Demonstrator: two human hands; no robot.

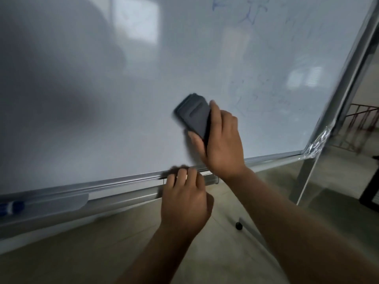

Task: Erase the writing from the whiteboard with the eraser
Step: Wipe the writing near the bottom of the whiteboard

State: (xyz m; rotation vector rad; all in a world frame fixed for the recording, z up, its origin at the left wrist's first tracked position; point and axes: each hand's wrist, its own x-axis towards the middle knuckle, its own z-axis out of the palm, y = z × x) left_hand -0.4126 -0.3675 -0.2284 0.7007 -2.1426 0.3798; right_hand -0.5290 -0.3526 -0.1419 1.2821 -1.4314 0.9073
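The whiteboard (102, 99) fills most of the view, tilted with its lower right corner at the right. Blue writing (244, 15) remains near the top, and faint smeared marks (266, 99) lie right of centre. My right hand (221, 144) grips a dark grey eraser (193, 114), holding it flat against the board's lower middle. My left hand (186, 199) grips the board's bottom frame (123, 180), fingers curled over the rail just below the eraser.
A marker tray (61, 201) runs under the board at the lower left with a blue marker (11, 208) in it. The board's stand leg (305, 181) and a small black foot (238, 225) stand on the tan floor. A railing (361, 119) shows at the far right.
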